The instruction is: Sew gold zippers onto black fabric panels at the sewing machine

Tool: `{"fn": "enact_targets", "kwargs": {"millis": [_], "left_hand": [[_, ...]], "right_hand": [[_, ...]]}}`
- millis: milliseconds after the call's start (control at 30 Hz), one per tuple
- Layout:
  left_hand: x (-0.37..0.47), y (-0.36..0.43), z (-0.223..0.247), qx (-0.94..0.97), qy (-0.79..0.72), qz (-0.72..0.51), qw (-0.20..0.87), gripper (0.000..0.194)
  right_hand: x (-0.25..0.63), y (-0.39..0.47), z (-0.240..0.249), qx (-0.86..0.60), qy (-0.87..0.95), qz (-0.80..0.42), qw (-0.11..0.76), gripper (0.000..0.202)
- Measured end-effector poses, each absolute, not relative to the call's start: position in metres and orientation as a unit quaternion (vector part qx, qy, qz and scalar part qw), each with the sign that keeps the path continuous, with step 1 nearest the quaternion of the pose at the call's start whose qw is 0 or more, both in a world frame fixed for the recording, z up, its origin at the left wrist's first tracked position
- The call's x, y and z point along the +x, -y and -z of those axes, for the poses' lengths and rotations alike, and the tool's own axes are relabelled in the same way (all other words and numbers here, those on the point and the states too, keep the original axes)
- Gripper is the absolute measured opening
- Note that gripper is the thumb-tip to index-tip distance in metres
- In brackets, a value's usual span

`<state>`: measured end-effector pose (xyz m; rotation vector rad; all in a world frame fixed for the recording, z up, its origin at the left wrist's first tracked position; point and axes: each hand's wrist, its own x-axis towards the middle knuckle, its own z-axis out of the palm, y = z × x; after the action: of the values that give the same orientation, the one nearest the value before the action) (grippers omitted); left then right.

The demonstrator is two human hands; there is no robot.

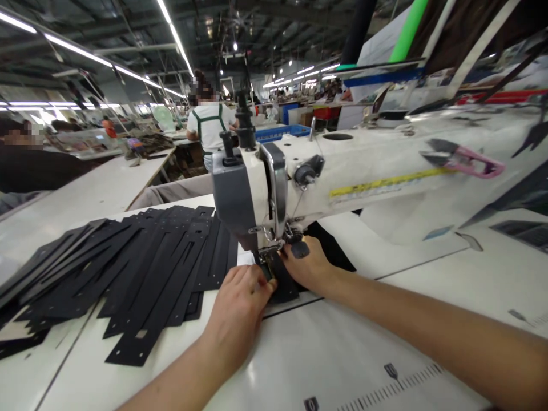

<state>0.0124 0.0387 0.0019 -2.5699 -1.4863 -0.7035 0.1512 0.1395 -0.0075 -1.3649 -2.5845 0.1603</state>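
A white and grey sewing machine [234, 191] stands in the middle, its needle area low over a black fabric piece [285, 290]. My left hand [242, 297] is closed at the near left edge of this piece, thumb and index finger pinched on it beside the presser foot. Behind and right of the needle, my right hand [310, 264] rests on the black material; its fingertips are partly hidden by the machine head, so their grip is unclear. More black fabric [331, 248] lies beyond the right hand.
Many flat black strips with holes [148, 279] are fanned across the table at left. Pink-handled snips [482, 161] lie on the machine arm above a yellow tape. A person in a white top [210, 128] stands beyond; a dark sleeve [40, 165] shows at far left.
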Motion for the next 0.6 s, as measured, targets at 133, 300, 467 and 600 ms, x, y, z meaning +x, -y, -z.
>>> {"fn": "enact_targets", "kwargs": {"millis": [133, 300, 467, 600], "left_hand": [[0.011, -0.032, -0.001, -0.833, 0.506, 0.222, 0.021, 0.030], [0.007, -0.016, 0.004, -0.827, 0.492, 0.271, 0.001, 0.026], [0.010, -0.011, 0.005, -0.850, 0.448, 0.247, 0.124, 0.025], [0.012, -0.017, 0.012, -0.853, 0.440, 0.232, 0.158, 0.025]], "right_hand": [[0.170, -0.112, 0.008, -0.388, 0.904, -0.069, 0.164, 0.020], [0.196, -0.069, 0.013, -0.188, 0.937, -0.067, 0.288, 0.022], [0.195, -0.065, 0.017, -0.180, 0.931, -0.059, 0.312, 0.022], [0.193, -0.070, 0.017, -0.173, 0.926, -0.089, 0.324, 0.025]]}}
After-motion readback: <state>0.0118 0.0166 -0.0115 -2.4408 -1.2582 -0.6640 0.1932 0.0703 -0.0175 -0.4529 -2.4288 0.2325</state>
